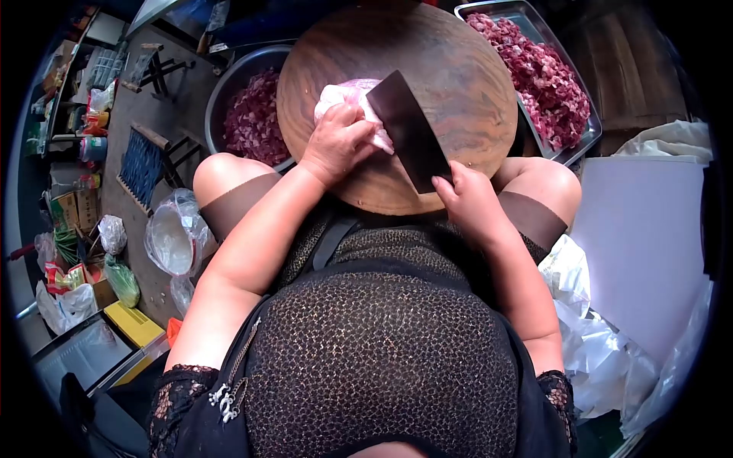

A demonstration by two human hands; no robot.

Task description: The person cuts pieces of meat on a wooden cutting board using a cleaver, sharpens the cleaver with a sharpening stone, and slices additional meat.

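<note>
A round wooden chopping block stands between my knees. On its left part lies a pale pink piece of meat. My left hand presses on the meat with its fingers curled and closed over it. In my right hand is the handle of a cleaver, the fingers wrapped round it. The wide dark blade slants across the block, its upper left edge against the right side of the meat. The cleaver's handle is mostly hidden in my hand.
A metal bowl of chopped meat stands left of the block, and a metal tray heaped with chopped meat stands right. A folding stool, a plastic-lined bucket and bags are at left. A white panel stands at right.
</note>
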